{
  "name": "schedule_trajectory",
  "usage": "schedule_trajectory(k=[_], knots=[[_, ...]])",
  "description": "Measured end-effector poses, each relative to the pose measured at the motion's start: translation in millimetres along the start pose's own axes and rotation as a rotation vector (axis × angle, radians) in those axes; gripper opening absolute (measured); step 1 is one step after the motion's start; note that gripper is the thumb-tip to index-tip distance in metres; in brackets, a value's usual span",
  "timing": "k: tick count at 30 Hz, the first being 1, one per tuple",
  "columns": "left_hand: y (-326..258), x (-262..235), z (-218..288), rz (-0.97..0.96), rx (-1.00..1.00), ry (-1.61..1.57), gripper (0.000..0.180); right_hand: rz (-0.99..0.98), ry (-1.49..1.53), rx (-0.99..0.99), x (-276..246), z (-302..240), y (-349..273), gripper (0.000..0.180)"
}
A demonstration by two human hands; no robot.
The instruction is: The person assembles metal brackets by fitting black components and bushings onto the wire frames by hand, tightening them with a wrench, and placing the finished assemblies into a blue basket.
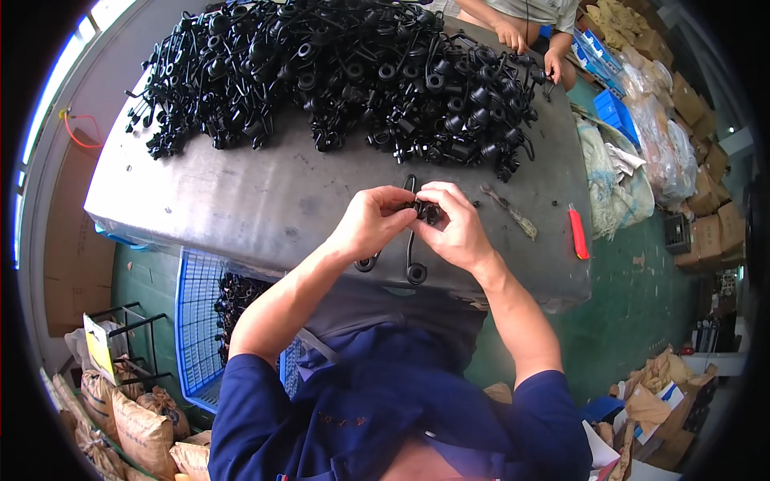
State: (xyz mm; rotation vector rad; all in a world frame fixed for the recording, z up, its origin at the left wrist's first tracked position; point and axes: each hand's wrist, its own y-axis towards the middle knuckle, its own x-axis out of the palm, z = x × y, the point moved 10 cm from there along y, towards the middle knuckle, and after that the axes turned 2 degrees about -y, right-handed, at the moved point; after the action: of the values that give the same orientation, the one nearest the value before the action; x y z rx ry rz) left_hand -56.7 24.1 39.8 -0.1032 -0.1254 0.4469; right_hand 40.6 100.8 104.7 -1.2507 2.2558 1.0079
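Black rubber looped parts are held pinched between the left hand and right hand, both closed on them above the grey metal bench. A large heap of black parts lies unprocessed; some are seen in the blue plastic crate.

One grey table, one big heap of black rubber parts too many to count, one red-handled cutter. One blue crate, four hands: two own, two a co-worker's.
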Motion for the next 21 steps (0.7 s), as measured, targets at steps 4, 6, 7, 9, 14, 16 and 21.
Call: schedule_trajectory(k=[4, 6, 7, 9, 14, 16, 21], knots=[[2.1, -17.1, 6.3, 0.048, 0.112, 0.096, 0.026, -0.068, -0.036, 0.027, 12.2, 3.6, 8.4, 0.034], [3.9, -20.9, -7.6, 0.030, 0.079, 0.052, 0.025, -0.119, -0.088, 0.099, 20.1, 2.2, 10.3, 0.034], [3.2, -25.2, -13.1, 0.056, 0.081, 0.056, 0.025, -0.172, -0.139, 0.171, 26.5, 6.2, 9.8, 0.034], [2.8, -31.7, -21.1, 0.077, 0.081, 0.062, 0.024, -0.219, -0.187, 0.189, 35.1, 5.7, 9.5, 0.034], [2.6, -37.3, -38.7, 0.064, 0.003, -0.096, 0.027, -0.308, -0.319, 0.193, 47.7, 2.3, 12.4, 0.036], [2.1, -38.6, -41.9, 0.083, 0.000, -0.126, 0.026, -0.333, -0.343, 0.220, 49.8, 6.1, 13.7, 0.036], [1.5, -39.9, -49.7, 0.084, -0.035, -0.166, 0.030, -0.340, -0.337, 0.233, 50.6, 8.5, 14.0, 0.034]])
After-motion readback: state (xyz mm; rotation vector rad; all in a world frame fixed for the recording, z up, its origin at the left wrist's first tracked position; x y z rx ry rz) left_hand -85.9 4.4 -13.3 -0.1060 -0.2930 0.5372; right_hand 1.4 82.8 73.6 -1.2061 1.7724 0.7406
